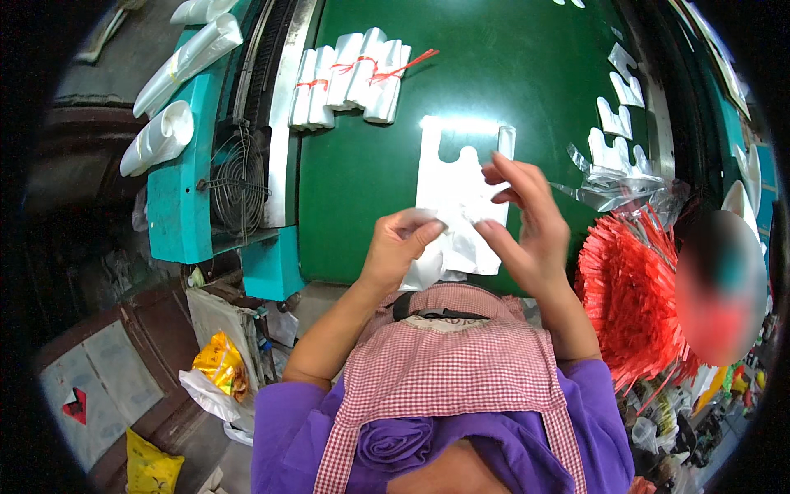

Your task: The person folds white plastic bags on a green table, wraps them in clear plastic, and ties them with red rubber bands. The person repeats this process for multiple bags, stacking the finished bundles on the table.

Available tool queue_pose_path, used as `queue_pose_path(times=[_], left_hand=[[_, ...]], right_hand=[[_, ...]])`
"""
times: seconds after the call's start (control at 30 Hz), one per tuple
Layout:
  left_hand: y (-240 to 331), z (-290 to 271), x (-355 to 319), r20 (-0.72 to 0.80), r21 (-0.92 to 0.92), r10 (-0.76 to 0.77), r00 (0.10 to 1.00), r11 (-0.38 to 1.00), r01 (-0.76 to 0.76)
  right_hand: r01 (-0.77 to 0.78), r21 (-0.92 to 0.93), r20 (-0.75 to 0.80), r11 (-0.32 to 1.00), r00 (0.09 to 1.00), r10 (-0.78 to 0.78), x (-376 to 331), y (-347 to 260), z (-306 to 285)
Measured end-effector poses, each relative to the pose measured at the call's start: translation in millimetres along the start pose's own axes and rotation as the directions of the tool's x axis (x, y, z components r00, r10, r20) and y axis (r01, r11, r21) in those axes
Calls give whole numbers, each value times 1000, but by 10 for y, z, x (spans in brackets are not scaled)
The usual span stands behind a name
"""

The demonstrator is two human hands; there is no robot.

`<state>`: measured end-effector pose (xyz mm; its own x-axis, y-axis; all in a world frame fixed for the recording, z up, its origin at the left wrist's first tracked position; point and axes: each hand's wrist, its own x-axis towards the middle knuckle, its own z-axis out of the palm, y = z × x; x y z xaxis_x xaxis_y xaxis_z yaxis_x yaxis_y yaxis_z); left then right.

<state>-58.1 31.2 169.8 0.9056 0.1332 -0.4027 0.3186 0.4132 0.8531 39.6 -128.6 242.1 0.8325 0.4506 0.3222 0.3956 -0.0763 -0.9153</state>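
White plastic vest-style carrier bags (440,181) lie flat in a stack on the green table (354,189) in front of me, their handles pointing away. My left hand (401,249) pinches a crumpled part of a bag between thumb and fingers at the stack's near left side. Over the stack's right side is my right hand (533,229), its thumb and fingers spread with nothing visible between them. The thumb's tip is close to the white plastic; whether it touches I cannot tell.
Rolled white bag bundles tied with red strips (355,78) lie at the far left. White offcuts (613,119) line the table's right edge. A bunch of red plastic strips (617,296) hangs at the near right. More rolls (160,136) rest on a teal frame (177,210) beside a wire guard (240,181).
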Motion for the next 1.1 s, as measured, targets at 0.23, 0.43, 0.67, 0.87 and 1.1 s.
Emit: queue_pose_path(times=[0.23,0.43,0.67,0.87,1.1], left_hand=[[49,52,-19,-83,-212,-7,997,977,-11],[71,26,-85,-64,-164,56,996,984,-66],[91,123,-80,-23,340,127,992,934,-112],[-15,101,-57,-213,188,70,975,982,-30],[-52,194,81,-151,240,244,958,949,-204]], right_hand=[[154,864,220,479,741,-635,6,-868,-160],[109,443,348,890,894,-282,-120,-394,-234],[-254,124,204,959,953,226,-301,465,178],[-214,238,150,947,972,182,-326,806,295],[-92,76,88,993,992,85,-405,632,274]])
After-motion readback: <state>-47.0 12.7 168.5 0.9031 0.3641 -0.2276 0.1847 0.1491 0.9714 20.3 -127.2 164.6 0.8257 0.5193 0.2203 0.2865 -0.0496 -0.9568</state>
